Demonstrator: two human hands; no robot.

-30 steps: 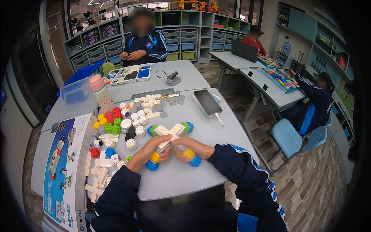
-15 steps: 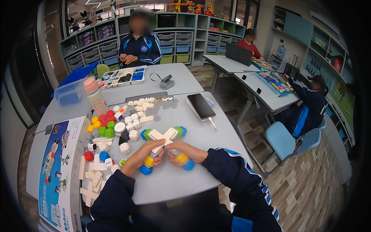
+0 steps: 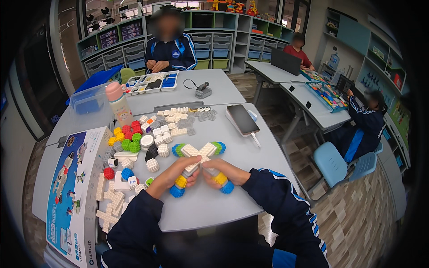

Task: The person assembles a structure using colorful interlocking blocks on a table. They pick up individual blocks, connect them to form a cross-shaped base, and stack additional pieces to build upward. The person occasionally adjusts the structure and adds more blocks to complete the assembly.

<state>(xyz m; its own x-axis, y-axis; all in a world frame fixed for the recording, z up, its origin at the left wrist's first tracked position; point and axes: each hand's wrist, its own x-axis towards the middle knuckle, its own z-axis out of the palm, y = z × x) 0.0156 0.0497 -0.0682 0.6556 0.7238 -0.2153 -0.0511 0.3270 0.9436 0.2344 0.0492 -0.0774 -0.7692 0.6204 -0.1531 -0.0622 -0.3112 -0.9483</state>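
Between my hands sits an X-shaped block model point(image 3: 202, 154), its top a white studded cross. Blue and green knobby blocks end its two far arms; yellow and blue ones end the two near arms. My left hand point(image 3: 181, 174) is closed on the near left arm, thumb on top and fingers curled beneath. On the near right arm, my right hand point(image 3: 225, 172) is closed in the same way. Parts of the near arms are covered by my fingers. Just left of my left hand lie a white knobby cube point(image 3: 152, 165) and other loose blocks.
Several coloured blocks point(image 3: 129, 138) and white flat pieces point(image 3: 111, 207) spread over the table's left side. A blue-and-white box point(image 3: 73, 187), a pink-capped bottle point(image 3: 118, 105) and a clear bin point(image 3: 85, 111) stand there. A phone point(image 3: 242, 119) lies at right; a person point(image 3: 170, 49) sits opposite.
The view has shifted slightly, so the whole scene sits a little further right and lower. Both hands keep their hold on the block model.
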